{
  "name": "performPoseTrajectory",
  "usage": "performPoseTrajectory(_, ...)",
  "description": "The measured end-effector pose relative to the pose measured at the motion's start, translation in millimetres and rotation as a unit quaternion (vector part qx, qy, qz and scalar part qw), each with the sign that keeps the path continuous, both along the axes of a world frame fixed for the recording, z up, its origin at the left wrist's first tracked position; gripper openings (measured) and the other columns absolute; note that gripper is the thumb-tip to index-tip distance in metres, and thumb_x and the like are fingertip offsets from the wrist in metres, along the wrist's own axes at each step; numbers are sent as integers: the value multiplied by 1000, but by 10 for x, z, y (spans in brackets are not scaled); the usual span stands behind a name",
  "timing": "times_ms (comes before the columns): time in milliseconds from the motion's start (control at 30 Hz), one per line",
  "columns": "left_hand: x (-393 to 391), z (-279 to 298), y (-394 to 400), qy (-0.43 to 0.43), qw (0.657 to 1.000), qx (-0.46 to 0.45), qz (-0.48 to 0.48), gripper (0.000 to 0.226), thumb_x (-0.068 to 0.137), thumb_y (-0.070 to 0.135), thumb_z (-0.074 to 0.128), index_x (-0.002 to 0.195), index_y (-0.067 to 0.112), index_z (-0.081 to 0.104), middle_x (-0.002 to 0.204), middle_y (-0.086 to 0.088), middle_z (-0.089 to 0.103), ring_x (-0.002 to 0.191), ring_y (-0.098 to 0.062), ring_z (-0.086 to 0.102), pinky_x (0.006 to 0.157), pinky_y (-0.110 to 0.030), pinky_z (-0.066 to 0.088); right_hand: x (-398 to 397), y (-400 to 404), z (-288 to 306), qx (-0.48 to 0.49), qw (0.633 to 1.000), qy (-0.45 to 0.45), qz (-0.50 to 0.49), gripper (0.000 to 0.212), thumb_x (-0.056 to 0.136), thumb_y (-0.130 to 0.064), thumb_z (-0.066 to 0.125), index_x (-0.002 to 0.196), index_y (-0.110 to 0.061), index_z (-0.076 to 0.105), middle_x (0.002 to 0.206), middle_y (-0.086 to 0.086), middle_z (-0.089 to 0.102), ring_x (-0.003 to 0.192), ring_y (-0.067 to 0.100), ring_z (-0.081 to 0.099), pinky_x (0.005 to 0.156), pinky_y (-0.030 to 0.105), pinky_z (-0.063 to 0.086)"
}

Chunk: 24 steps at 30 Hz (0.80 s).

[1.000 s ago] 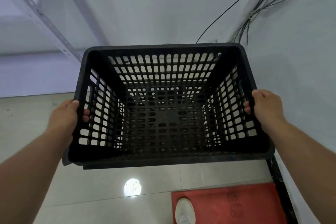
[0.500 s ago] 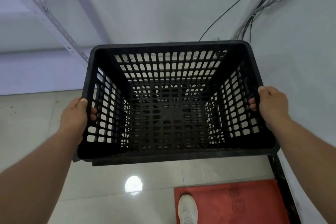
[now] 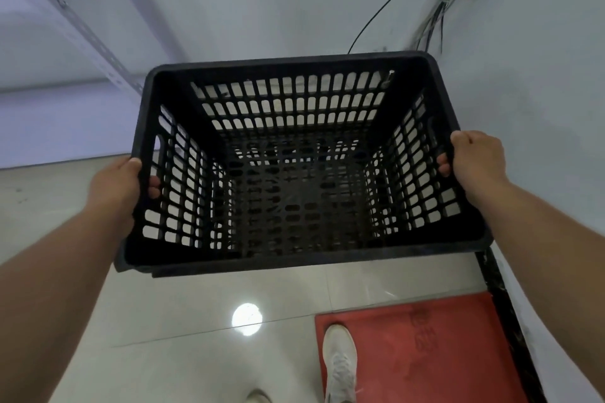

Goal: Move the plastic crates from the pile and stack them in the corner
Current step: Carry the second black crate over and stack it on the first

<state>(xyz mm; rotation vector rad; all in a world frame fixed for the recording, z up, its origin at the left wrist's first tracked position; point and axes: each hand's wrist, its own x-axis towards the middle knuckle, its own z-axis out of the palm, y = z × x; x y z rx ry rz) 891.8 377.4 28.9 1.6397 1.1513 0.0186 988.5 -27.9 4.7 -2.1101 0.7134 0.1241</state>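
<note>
While both hands carry it, the black plastic crate (image 3: 294, 160) hangs in the air above the tiled floor (image 3: 183, 330), with its open top toward the camera and nothing inside. Its long axis runs from one hand to the other, so the two short end walls are the ones that are held.

At the crate's left end wall, the left hand (image 3: 116, 188) grips through the handle slot: the thumb lies over the rim and the fingertips (image 3: 154, 186) curl in and show on the inner face. At the crate's right end wall, the right hand (image 3: 474, 160) holds in the same manner, with its fingers (image 3: 443, 165) hooked through the slot there. Both grips sit at the middle of their walls, so the load looks balanced and neither hand is clearly nearer to the goal.

Beyond the crate's far long wall, two pale walls (image 3: 262, 3) meet, and a bundle of cables (image 3: 448, 0) runs down close to the crate's far right corner. This room corner seems to be the place for the stack. Through the crate's mesh bottom I see more dark lattice, perhaps another crate below, but I cannot tell for sure.

Near the crate's near long wall, lower down, lie a red mat (image 3: 425, 353) and a white shoe (image 3: 339, 363) standing on it.

I judge that the crate must go forward and down, away from the body, kept level so that it sits square.
</note>
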Motion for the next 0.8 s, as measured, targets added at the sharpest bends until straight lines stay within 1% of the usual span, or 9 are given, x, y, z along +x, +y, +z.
performPoseTrajectory(167, -72, -122, 41, -24, 1000, 3, 15, 18, 97, 22, 38, 100, 15, 55, 75, -7, 54, 60, -17, 47, 59, -32, 42, -54, 38, -44, -12, 1000, -13, 3, 24, 96, -23, 40, 96, -12, 61, 67, 5, 61, 53, 20, 55, 57, 29, 46)
performPoseTrajectory(200, -52, -136, 47, -27, 999, 3, 18, 19, 97, 22, 38, 99, 15, 55, 74, -7, 54, 59, -17, 47, 59, -31, 42, -51, 40, -53, -9, 1000, -16, 0, 23, 95, -23, 40, 96, -13, 61, 67, 5, 61, 53, 19, 55, 57, 28, 46)
performPoseTrajectory(300, 31, -166, 49, -31, 999, -1, 15, 23, 97, 22, 38, 82, 20, 55, 74, -7, 54, 58, -17, 46, 59, -31, 42, -30, 21, -82, -4, 1000, -29, -10, 26, 95, -23, 41, 96, -9, 62, 67, 5, 61, 52, 18, 54, 59, 32, 47)
performPoseTrajectory(367, 94, -185, 58, -28, 1000, -4, 6, 23, 97, 22, 38, 79, 23, 53, 75, -6, 55, 59, -17, 47, 59, -31, 43, -2, 7, -97, -4, 1000, -26, -11, 28, 95, -24, 40, 97, -8, 63, 67, 5, 61, 52, 18, 54, 59, 32, 48)
performPoseTrajectory(433, 159, -181, 89, -5, 1000, -3, -7, 23, 97, 23, 37, 81, 24, 53, 77, -6, 57, 60, -17, 50, 60, -31, 44, 49, -1, -93, 8, 1000, -14, -16, 28, 95, -23, 41, 101, -7, 63, 68, 7, 61, 53, 20, 54, 60, 33, 50)
performPoseTrajectory(533, 209, -100, 121, 7, 1000, 1, -15, 20, 97, 22, 35, 91, 18, 54, 77, -7, 56, 60, -19, 49, 61, -31, 43, 103, 3, -29, 29, 999, -9, -23, 29, 94, -22, 42, 105, -5, 64, 68, 9, 61, 53, 21, 54, 60, 34, 50)
performPoseTrajectory(667, 38, -108, 107, 13, 1000, 13, -1, 22, 97, 24, 36, 84, 21, 55, 77, -7, 57, 61, -18, 49, 60, -32, 43, -39, 25, -30, 15, 1000, -12, -15, 26, 95, -23, 42, 101, -9, 63, 68, 7, 61, 53, 20, 53, 58, 30, 47)
performPoseTrajectory(767, -53, -142, 87, -5, 1000, 19, 1, 22, 96, 25, 36, 100, 16, 56, 77, -6, 57, 61, -17, 49, 58, -32, 43, -78, 38, -44, 7, 1000, -19, -4, 27, 95, -24, 40, 99, -9, 62, 68, 7, 61, 53, 20, 54, 58, 30, 46)
performPoseTrajectory(800, -40, -144, 82, -10, 1000, 20, 4, 23, 96, 25, 36, 101, 16, 56, 76, -6, 56, 61, -17, 49, 58, -33, 43, -55, 36, -50, 4, 1000, -18, -7, 27, 95, -24, 40, 100, -9, 62, 68, 7, 61, 53, 20, 54, 57, 29, 45)
